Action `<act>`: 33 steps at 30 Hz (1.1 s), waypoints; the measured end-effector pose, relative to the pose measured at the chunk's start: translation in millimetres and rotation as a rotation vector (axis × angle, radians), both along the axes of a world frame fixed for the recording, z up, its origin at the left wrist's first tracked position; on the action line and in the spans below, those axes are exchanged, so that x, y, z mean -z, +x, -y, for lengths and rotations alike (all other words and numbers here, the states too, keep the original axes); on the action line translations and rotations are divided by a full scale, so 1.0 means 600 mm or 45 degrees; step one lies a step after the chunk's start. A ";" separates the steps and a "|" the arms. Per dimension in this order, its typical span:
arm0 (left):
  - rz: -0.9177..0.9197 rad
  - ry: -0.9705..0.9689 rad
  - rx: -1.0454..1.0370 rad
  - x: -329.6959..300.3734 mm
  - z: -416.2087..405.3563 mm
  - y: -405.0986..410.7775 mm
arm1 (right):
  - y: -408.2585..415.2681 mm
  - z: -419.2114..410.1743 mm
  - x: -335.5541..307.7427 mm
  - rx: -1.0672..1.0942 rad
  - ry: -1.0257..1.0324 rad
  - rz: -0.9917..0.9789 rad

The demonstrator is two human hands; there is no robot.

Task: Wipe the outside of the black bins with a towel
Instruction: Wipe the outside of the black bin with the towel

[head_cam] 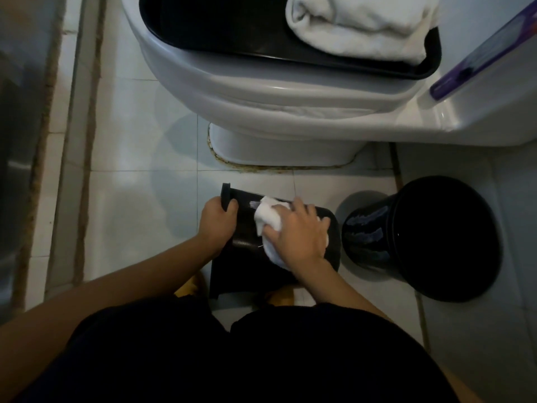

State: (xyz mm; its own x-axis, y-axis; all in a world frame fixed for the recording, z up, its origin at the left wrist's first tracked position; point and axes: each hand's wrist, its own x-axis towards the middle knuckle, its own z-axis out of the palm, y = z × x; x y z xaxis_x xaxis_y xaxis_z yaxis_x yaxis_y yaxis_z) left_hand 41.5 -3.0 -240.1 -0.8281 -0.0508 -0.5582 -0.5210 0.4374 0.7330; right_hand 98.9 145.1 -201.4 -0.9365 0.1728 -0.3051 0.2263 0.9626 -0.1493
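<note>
Head view: bin (247, 237) is laid sideways, rim gripped by left hand (216, 221); towel (268, 218) is pressed by spread right hand (299, 234), unwiped length running rightward.

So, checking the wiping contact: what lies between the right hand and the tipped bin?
In the head view, a white towel lies between the right hand and the bin, pressed against its side.

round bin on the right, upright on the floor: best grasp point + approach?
Probably the rim of the round bin, from above on its near-left side. It stands upright and mouth-up, so the wide rim is exposed, while its glossy wall tapers downward and looks slippery. The toilet overhangs beyond it.
</note>
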 end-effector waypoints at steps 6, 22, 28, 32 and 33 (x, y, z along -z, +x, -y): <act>-0.056 -0.057 -0.008 0.002 0.006 0.006 | 0.033 0.007 -0.004 -0.291 -0.113 -0.076; 0.037 -0.023 -0.047 -0.005 -0.009 -0.001 | 0.040 -0.044 0.009 0.443 0.095 0.049; -0.030 -0.064 -0.064 0.002 0.001 0.011 | 0.078 -0.019 0.005 0.069 0.084 -0.031; -0.059 -0.068 -0.026 0.001 0.002 0.017 | 0.116 -0.040 0.030 0.239 0.119 -0.108; -0.061 -0.074 -0.019 0.000 0.002 0.018 | 0.122 -0.046 0.033 0.387 0.141 -0.115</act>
